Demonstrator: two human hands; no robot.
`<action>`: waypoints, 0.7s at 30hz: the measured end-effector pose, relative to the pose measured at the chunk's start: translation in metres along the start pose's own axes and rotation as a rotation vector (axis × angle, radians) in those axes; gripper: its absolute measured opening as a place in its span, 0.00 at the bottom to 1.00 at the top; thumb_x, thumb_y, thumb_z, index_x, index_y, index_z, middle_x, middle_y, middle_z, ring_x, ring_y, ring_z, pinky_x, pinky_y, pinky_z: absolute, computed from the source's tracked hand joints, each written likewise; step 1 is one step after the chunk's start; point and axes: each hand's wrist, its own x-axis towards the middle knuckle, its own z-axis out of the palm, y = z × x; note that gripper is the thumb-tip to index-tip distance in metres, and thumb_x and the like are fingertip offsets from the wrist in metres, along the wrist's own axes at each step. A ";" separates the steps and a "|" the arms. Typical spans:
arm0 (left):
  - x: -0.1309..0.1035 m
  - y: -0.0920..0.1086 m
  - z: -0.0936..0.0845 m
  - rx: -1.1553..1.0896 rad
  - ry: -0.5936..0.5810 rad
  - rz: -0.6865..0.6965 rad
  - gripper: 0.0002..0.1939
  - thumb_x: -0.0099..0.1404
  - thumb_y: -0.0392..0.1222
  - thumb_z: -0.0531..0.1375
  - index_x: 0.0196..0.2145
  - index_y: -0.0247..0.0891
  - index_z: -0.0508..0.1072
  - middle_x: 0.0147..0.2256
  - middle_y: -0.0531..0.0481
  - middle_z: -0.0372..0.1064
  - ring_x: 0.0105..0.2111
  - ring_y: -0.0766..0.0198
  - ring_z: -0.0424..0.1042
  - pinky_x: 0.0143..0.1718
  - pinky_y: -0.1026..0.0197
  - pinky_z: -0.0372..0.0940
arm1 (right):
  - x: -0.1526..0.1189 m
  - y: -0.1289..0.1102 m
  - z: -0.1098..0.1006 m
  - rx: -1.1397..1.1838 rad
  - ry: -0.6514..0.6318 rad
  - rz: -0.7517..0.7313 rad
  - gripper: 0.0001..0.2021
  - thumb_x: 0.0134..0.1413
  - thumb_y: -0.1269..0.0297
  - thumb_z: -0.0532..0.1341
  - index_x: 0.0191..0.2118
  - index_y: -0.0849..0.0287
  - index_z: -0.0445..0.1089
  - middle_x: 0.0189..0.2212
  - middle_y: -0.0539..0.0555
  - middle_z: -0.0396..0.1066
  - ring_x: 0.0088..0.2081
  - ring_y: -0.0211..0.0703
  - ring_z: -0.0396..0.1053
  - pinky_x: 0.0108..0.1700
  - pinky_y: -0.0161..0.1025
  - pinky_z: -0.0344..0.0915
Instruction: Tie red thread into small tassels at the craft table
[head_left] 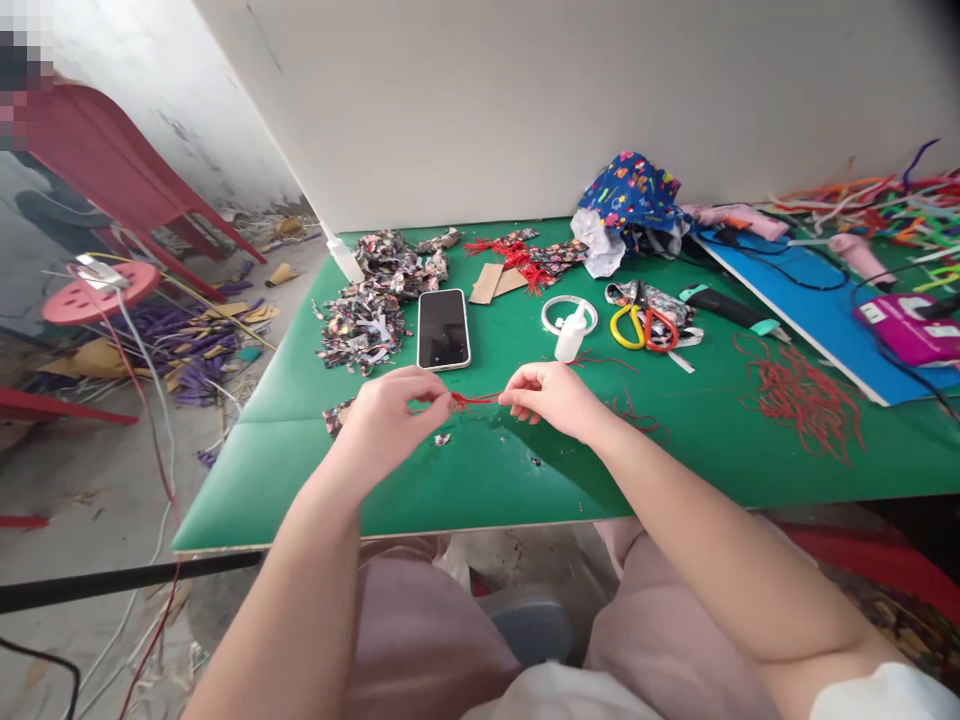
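Between my two hands a short red cord [478, 400] is stretched level above the green tabletop. My left hand [401, 415] pinches its left end, where a small tangle of red strands shows at the fingertips. My right hand [551, 398] pinches the other end between thumb and forefinger. A phone [443, 330] with a dark screen lies just beyond my left hand. Behind my right hand stands a small white squeeze bottle [571, 335] beside a white ring [552, 314]. A piece of patterned fabric [337, 416] lies partly hidden behind my left hand.
Scissors [643, 328] with yellow and orange handles and a utility knife [731, 310] lie to the right. A heap of red cords [810, 400] is nearer the right edge. Patterned fabric scraps [364, 330] pile at left. Pink glue guns [859, 258] rest near a blue board [795, 310].
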 end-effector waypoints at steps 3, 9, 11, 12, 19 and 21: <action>-0.008 -0.014 0.006 0.232 -0.012 0.120 0.11 0.58 0.40 0.52 0.24 0.39 0.73 0.33 0.48 0.71 0.31 0.63 0.68 0.34 0.62 0.60 | 0.001 0.004 0.002 -0.170 0.035 -0.042 0.05 0.47 0.64 0.61 0.26 0.61 0.70 0.21 0.51 0.70 0.22 0.32 0.66 0.18 0.26 0.60; -0.013 -0.028 0.015 0.330 -0.053 0.155 0.13 0.60 0.39 0.50 0.27 0.38 0.74 0.34 0.47 0.70 0.33 0.60 0.68 0.37 0.60 0.61 | 0.003 0.006 0.000 -0.378 0.084 -0.066 0.07 0.48 0.61 0.59 0.27 0.59 0.70 0.22 0.51 0.71 0.22 0.34 0.65 0.19 0.30 0.58; -0.013 -0.028 0.014 0.340 -0.058 0.153 0.13 0.60 0.39 0.50 0.27 0.38 0.75 0.34 0.46 0.70 0.33 0.60 0.68 0.37 0.59 0.61 | 0.003 0.006 -0.001 -0.454 0.124 -0.093 0.08 0.48 0.59 0.60 0.26 0.59 0.70 0.21 0.50 0.69 0.21 0.34 0.64 0.22 0.32 0.58; -0.013 -0.028 0.013 0.348 -0.058 0.152 0.14 0.60 0.39 0.50 0.27 0.38 0.75 0.34 0.46 0.70 0.33 0.59 0.68 0.38 0.58 0.61 | 0.003 0.006 -0.002 -0.478 0.134 -0.108 0.08 0.48 0.60 0.60 0.26 0.59 0.70 0.20 0.50 0.69 0.21 0.35 0.64 0.23 0.32 0.57; -0.013 -0.029 0.010 0.391 -0.067 0.149 0.16 0.60 0.40 0.49 0.28 0.38 0.76 0.32 0.45 0.70 0.34 0.59 0.68 0.38 0.59 0.61 | 0.005 0.008 -0.003 -0.549 0.124 -0.170 0.08 0.53 0.64 0.56 0.29 0.57 0.71 0.25 0.50 0.72 0.26 0.37 0.66 0.30 0.34 0.58; -0.013 -0.031 0.005 0.375 -0.068 0.124 0.15 0.59 0.41 0.49 0.28 0.39 0.76 0.32 0.46 0.70 0.34 0.59 0.68 0.38 0.59 0.61 | 0.005 0.008 -0.003 -0.587 0.136 -0.194 0.08 0.52 0.63 0.57 0.28 0.57 0.71 0.25 0.51 0.72 0.27 0.38 0.65 0.31 0.35 0.58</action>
